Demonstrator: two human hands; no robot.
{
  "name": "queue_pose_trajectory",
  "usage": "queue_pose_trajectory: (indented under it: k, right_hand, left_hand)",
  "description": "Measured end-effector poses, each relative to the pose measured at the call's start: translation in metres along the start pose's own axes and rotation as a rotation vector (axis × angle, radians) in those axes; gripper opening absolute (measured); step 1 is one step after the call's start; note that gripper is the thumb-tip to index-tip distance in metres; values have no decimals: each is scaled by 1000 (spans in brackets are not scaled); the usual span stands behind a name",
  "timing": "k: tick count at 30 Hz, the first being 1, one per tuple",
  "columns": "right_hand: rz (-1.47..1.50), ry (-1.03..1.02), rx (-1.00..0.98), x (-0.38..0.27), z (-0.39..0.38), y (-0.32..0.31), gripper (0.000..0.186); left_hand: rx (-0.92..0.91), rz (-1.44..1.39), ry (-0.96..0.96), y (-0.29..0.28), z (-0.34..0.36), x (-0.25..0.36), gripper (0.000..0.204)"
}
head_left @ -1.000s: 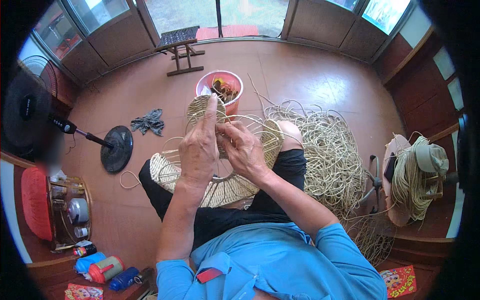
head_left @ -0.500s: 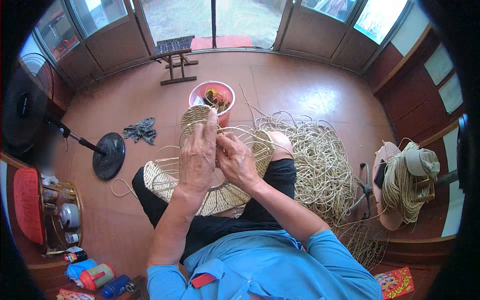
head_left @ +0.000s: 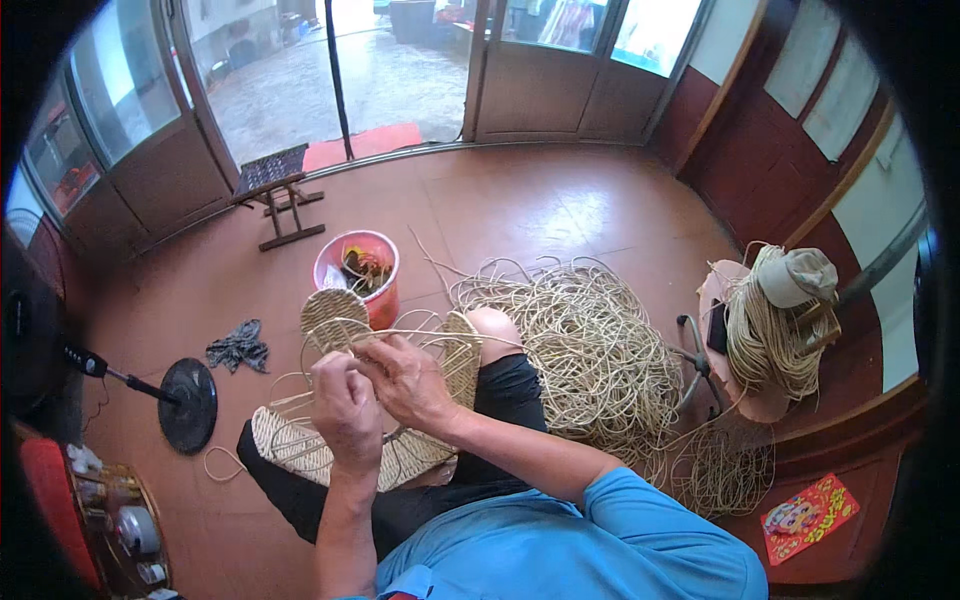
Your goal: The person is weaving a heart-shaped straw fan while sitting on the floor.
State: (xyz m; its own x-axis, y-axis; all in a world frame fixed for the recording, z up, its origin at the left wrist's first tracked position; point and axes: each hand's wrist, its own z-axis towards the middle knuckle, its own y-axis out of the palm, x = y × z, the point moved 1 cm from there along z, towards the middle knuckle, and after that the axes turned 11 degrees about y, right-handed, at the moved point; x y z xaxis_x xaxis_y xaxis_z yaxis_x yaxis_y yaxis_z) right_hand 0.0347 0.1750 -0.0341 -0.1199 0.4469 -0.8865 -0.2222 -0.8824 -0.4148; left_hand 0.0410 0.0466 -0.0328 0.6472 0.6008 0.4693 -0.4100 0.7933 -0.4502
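Across my lap lies a woven straw-cord piece [head_left: 290, 440], curved, with loose strands looping off its edges. Its rounded end [head_left: 333, 318] stands up just beyond my hands. My left hand [head_left: 347, 400] is closed with fingers curled in, gripping a cord. Right beside it, my right hand [head_left: 408, 382] pinches the same straw cord [head_left: 385, 332], thumb and fingers together. The exact spot where fingers meet cord is partly hidden by the knuckles.
A heap of loose straw cord [head_left: 590, 360] spreads on the floor to the right. Beyond my hands stands a pink bucket [head_left: 385, 300]. A wooden folding stool [head_left: 275, 190], a dark rag [head_left: 238, 347] and a fan base [head_left: 188, 405] are leftward. More coiled cord [head_left: 765, 335] hangs on a chair at right.
The view has swung rightward and up. My left hand, earlier with fingers stretched along the woven end, is now curled below it. My right hand stays close to it, still on the cord.
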Motion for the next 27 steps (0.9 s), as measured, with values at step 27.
queue_pose_trajectory:
  k: [27]
  right_hand:
    - [19, -367, 173, 15, -5, 3, 33]
  left_hand:
    - [-61, -942, -510, -23, 21, 17, 54]
